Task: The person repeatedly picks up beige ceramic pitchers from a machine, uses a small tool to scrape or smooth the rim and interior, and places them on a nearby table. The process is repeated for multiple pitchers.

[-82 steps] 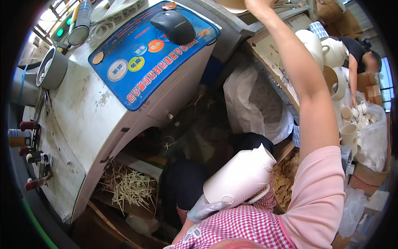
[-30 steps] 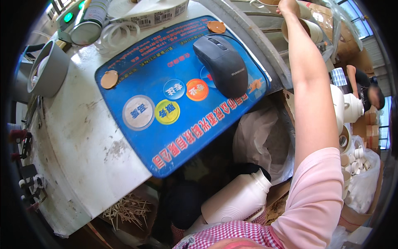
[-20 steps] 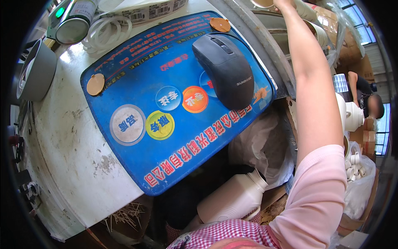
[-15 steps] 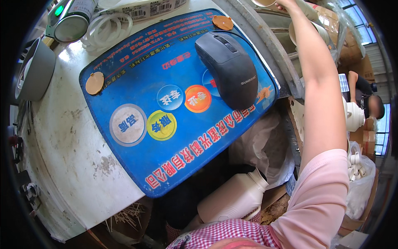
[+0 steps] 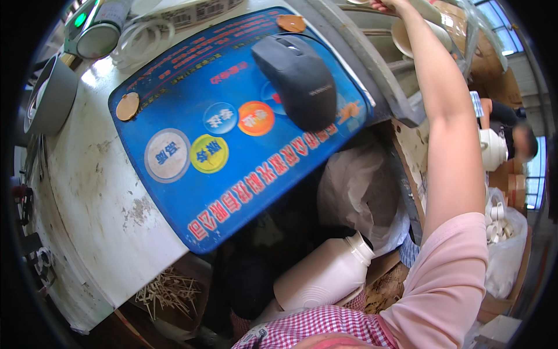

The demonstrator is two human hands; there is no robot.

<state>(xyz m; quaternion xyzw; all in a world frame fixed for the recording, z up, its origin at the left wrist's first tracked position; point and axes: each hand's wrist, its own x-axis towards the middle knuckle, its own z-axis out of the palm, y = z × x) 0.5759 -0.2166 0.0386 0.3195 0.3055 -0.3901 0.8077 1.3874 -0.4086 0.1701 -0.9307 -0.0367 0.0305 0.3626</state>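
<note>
My right arm reaches up to the top edge, where my right hand [image 5: 385,6] has its fingers closed at a cream round-rimmed container [image 5: 357,1], mostly cut off by the frame. Beside it lies another cream cylindrical container [image 5: 401,38] with its open mouth showing. Low in the view, a cream jug-shaped plastic body [image 5: 322,273] with a threaded neck rests tilted against my checked apron [image 5: 325,323]. Next to its base a bit of my left hand or wrist [image 5: 269,313] shows; the fingers are hidden.
On the white table [image 5: 93,203] lie a blue mouse pad [image 5: 168,200], a black mouse [image 5: 305,87], two round tan discs [image 5: 128,106], a grey tape roll [image 5: 58,99] and a can [image 5: 102,35]. Plastic bags [image 5: 363,186] and thin sticks [image 5: 171,291] sit below. Another person [image 5: 511,125] is far right.
My view has shifted slightly, so the mouse pad sits further up and left. The cream container at my right hand has moved mostly out of the top edge. The jug stays on my lap.
</note>
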